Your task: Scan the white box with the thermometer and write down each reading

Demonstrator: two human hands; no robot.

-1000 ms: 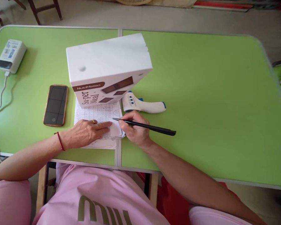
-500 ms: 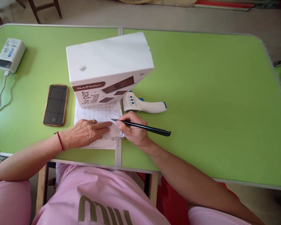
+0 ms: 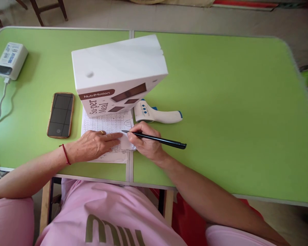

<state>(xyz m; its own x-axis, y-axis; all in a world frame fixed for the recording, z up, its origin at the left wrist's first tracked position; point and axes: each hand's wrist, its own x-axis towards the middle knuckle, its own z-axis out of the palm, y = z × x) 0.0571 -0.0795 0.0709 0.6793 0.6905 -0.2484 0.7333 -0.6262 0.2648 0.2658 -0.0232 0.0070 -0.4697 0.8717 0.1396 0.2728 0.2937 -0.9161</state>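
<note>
Between the thumb and fingers of my right hand (image 3: 146, 141) is a black pen (image 3: 164, 140), its tip at the right part of the handwritten paper (image 3: 106, 121). My left hand (image 3: 97, 145) lies flat on the same paper, fingers stretched toward the pen tip. Dense lines of writing cover the sheet, and a small curved drawing shows near its right edge. A white box (image 3: 120, 65) printed "NutriMotion" stands over the far part of the paper and hides it. Just beyond my right hand lies a white and blue infrared thermometer (image 3: 157, 114).
Left of the paper a phone (image 3: 61, 115) in an orange-edged case lies on the green table (image 3: 228, 112). A white power adapter (image 3: 11, 60) with a cable (image 3: 1, 102) sits at the far left. Wooden chair legs (image 3: 50, 8) stand beyond the table.
</note>
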